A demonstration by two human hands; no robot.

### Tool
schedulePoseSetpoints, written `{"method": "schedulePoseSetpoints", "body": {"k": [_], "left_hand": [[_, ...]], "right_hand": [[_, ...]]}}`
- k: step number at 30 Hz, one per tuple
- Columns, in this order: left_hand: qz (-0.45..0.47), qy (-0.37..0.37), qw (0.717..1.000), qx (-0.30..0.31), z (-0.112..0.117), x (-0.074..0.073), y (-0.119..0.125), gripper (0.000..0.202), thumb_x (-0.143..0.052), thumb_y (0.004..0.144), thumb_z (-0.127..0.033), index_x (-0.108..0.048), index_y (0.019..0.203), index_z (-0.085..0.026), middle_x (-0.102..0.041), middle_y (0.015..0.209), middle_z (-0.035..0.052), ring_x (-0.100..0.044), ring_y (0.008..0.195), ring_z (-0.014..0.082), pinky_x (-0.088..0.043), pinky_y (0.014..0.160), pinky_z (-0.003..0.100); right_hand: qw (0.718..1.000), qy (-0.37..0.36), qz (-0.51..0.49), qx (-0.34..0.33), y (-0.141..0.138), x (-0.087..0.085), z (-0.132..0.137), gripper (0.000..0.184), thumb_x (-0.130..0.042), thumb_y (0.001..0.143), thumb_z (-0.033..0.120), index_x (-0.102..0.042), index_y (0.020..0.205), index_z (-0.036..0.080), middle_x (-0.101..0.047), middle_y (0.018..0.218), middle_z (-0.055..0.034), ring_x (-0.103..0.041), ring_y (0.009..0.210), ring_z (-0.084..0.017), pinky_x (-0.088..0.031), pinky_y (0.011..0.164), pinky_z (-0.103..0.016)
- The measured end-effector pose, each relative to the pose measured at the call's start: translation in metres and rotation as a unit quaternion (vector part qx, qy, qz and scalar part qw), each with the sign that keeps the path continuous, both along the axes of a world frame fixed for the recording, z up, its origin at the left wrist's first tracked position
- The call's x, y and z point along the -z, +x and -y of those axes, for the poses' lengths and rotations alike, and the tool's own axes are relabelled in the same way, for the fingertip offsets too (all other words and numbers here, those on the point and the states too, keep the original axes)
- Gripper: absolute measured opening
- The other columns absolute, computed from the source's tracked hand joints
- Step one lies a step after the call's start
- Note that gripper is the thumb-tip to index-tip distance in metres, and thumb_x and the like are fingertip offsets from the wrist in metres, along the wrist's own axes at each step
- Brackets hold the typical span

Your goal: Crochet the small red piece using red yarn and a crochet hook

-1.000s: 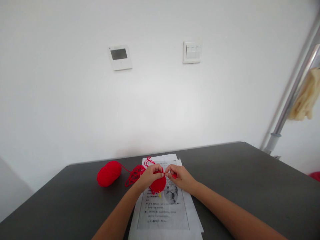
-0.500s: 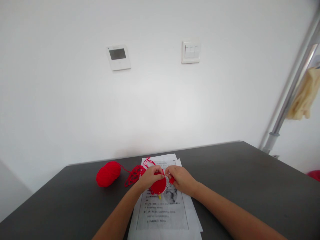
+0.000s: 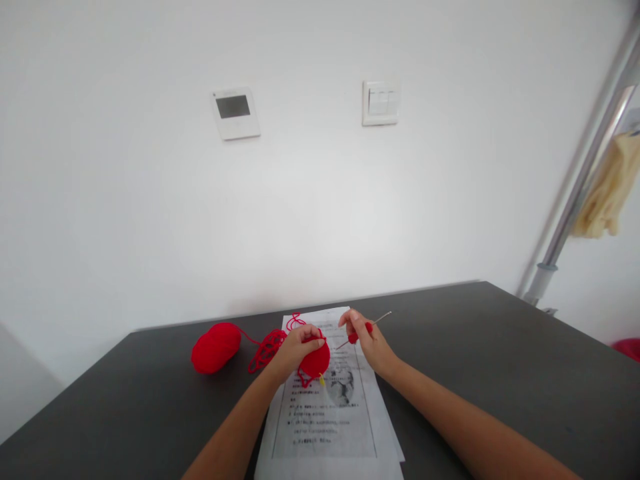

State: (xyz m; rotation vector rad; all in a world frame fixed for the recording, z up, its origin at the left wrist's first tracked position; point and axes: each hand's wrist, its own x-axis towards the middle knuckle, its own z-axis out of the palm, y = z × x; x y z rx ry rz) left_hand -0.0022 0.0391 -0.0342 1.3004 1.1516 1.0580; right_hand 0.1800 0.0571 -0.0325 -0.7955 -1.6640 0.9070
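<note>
Two hands are up over the printed sheets, and it is all red yarn here. Left hand [image 3: 295, 345] has its fingers curled tight around a round red crocheted piece [image 3: 315, 361], pinching its upper edge, holding it just above the printed sheets [image 3: 327, 417]. Right hand [image 3: 369, 341] sits apart from it, lifted to the right, fingers closed on the red grip of a thin metal crochet hook [image 3: 364, 329] whose shaft angles up and away to the right. A small yellow marker [image 3: 321, 380] dangles from the piece's lower edge.

Risk, as I read it: with the hook drawn away from the piece, the working loop could slip and stitches could unravel if the strand is tugged. That loose tangle of red yarn [image 3: 267, 348] beside the left wrist looks ready to snag or knot, and a hard pull could roll the yarn ball [image 3: 216, 347] along the table. Whether a loop sits on the hook, too small to tell.

Underneath, a dark grey matte table [image 3: 500, 360], pushed against a plain white wall. On that wall, a small control panel [image 3: 235, 112] and a light switch [image 3: 381, 102]. Far right, a slanted metal pole [image 3: 580, 193] with a pale cloth [image 3: 607, 190] hanging off it
</note>
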Motion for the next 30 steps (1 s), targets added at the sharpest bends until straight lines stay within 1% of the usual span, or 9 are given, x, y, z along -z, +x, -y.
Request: {"method": "schedulePoseSetpoints", "body": {"k": [2,3,7,10,15,24,30], "left_hand": [[-0.003,0.007,1.000,-0.002,-0.0002,-0.0004,0.0000,0.025,-0.070,0.059,-0.032,-0.053,0.067,-0.015,-0.054,0.058,-0.0036,-0.048,0.052,0.0097,-0.034,0.053,0.022],[-0.006,0.011,1.000,-0.002,-0.0003,-0.0006,0.0000,0.025,-0.070,0.059,-0.032,-0.053,0.066,-0.015,-0.054,0.058,-0.0034,-0.048,0.052,0.0097,-0.034,0.053,0.022],[-0.015,0.018,1.000,-0.005,-0.0008,-0.0009,-0.0003,0.025,-0.070,0.059,-0.034,-0.055,0.065,-0.015,-0.054,0.058,-0.0032,-0.048,0.052,0.0100,-0.033,0.052,0.022],[-0.017,0.023,1.000,-0.004,-0.0005,-0.0016,-0.0006,0.025,-0.070,0.060,-0.034,-0.055,0.065,-0.015,-0.053,0.057,-0.0036,-0.047,0.052,0.0098,-0.033,0.053,0.021],[-0.025,0.032,0.999,0.001,0.0008,-0.0040,-0.0005,0.023,-0.069,0.062,-0.033,-0.055,0.064,-0.015,-0.054,0.058,-0.0031,-0.047,0.054,0.0096,-0.033,0.054,0.021],[-0.032,0.035,0.999,-0.004,-0.0012,-0.0018,-0.0012,0.025,-0.069,0.060,-0.035,-0.054,0.064,-0.016,-0.053,0.058,-0.0033,-0.047,0.053,0.0103,-0.033,0.054,0.022],[-0.046,0.040,0.998,-0.010,0.0004,-0.0038,-0.0009,0.023,-0.068,0.062,-0.034,-0.056,0.065,-0.015,-0.055,0.059,-0.0023,-0.049,0.055,0.0113,-0.035,0.055,0.023]], "right_hand": [[1.000,-0.015,0.008,0.006,0.0006,0.0007,0.0026,0.053,-0.024,0.092,0.052,-0.054,0.066,0.017,-0.032,0.047,0.0050,-0.034,0.043,-0.010,-0.031,0.045,-0.023],[1.000,-0.011,0.010,0.007,0.0009,0.0010,0.0040,0.054,-0.023,0.092,0.052,-0.054,0.065,0.017,-0.032,0.046,0.0051,-0.033,0.042,-0.010,-0.030,0.045,-0.023],[0.997,0.063,0.047,-0.018,0.0011,0.0028,0.0084,0.048,-0.027,0.093,0.047,-0.055,0.068,0.017,-0.043,0.050,0.0030,-0.042,0.049,-0.011,-0.036,0.053,-0.024],[0.993,0.090,0.074,-0.021,0.0012,0.0056,0.0090,0.045,-0.028,0.094,0.044,-0.056,0.070,0.018,-0.045,0.054,0.0022,-0.044,0.052,-0.012,-0.037,0.056,-0.025],[0.991,0.101,0.082,-0.007,0.0018,0.0083,0.0076,0.043,-0.028,0.094,0.041,-0.055,0.070,0.018,-0.045,0.055,0.0021,-0.044,0.054,-0.012,-0.036,0.057,-0.025],[0.990,0.108,0.094,-0.007,0.0014,0.0082,0.0076,0.043,-0.028,0.094,0.041,-0.055,0.071,0.018,-0.045,0.055,0.0018,-0.045,0.055,-0.013,-0.036,0.058,-0.025],[0.988,0.114,0.103,0.005,0.0012,0.0080,0.0074,0.042,-0.028,0.094,0.040,-0.055,0.070,0.018,-0.046,0.057,0.0012,-0.045,0.056,-0.013,-0.036,0.058,-0.025]]}}
